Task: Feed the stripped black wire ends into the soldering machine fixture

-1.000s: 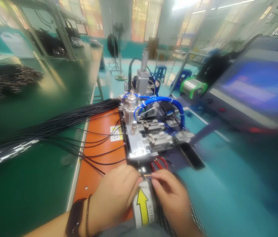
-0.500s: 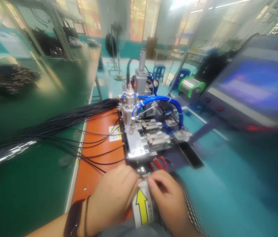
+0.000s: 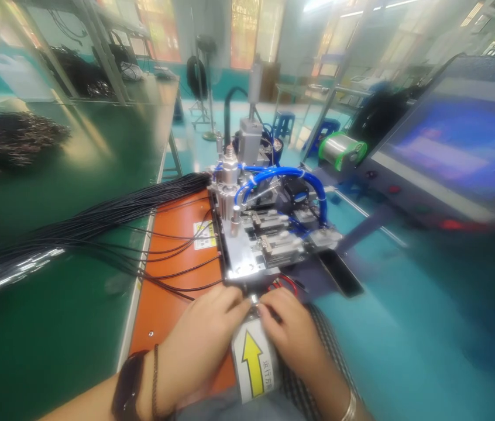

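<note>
My left hand (image 3: 206, 336) is closed at the front of the metal machine (image 3: 247, 260), its thumb and fingers pinched together. A black cable (image 3: 177, 293) runs in under this hand from the left; its end is hidden by the fingers. Close beside it, my right hand (image 3: 289, 327) is also closed, fingertips bent in towards the left thumb. Whatever is between the right fingertips is too small and covered to make out. A small shiny metal part (image 3: 254, 300) shows between the hands. Below them lies a white label with a yellow arrow (image 3: 253, 362).
A thick bundle of black cables (image 3: 111, 213) crosses from the green table (image 3: 98, 333) to the orange board (image 3: 164, 316). Blue hoses (image 3: 291, 171) arch over the machine. A phone (image 3: 341, 273), a green-rimmed wire spool (image 3: 341, 150) and a lit screen (image 3: 462, 146) stand to the right.
Both hands have moved slightly forward, closer to the machine's front edge. The thin coloured wires seen between the fingertips are now covered. At the back, the upper cylinder has risen on its rod.
</note>
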Motion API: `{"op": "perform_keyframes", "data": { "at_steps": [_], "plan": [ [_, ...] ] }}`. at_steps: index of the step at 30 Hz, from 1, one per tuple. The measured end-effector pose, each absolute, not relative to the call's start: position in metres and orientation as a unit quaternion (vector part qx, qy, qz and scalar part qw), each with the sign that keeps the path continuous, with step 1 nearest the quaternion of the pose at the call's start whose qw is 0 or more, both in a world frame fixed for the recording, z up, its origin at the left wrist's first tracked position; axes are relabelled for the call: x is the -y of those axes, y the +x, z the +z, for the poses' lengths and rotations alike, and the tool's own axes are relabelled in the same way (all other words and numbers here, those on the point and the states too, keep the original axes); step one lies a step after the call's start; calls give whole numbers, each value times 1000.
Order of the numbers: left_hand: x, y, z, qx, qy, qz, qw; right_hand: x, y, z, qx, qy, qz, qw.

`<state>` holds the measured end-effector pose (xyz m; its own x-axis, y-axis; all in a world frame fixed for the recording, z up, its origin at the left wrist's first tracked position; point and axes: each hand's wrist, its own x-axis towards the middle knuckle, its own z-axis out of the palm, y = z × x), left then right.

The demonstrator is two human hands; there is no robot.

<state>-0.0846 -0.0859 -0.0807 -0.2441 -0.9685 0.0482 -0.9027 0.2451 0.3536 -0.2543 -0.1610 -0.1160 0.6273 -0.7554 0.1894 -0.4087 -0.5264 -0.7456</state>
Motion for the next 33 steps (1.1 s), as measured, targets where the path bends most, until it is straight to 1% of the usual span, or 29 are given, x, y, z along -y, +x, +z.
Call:
{"op": "perform_keyframes", "data": {
  "at_steps": [3,7,10,16,23,33],
  "plan": [
    [89,-83,-83,777,605,-117,132,166,-255,-124,-394,-792,-235,403],
    [91,-83,-85,769,614,-126,124,167,-255,-127,-421,-702,-200,538],
    [90,-84,-85,766,617,-138,120,169,-255,-124,-423,-661,-188,591],
    [88,-84,-85,766,613,-132,142,172,-255,-120,-431,-658,-186,589],
    [91,-85,-89,777,611,-99,113,173,-251,-128,-440,-631,-203,606],
    [91,-86,-83,781,615,-91,61,179,-249,-132,-440,-649,-208,585]
  ]
}}
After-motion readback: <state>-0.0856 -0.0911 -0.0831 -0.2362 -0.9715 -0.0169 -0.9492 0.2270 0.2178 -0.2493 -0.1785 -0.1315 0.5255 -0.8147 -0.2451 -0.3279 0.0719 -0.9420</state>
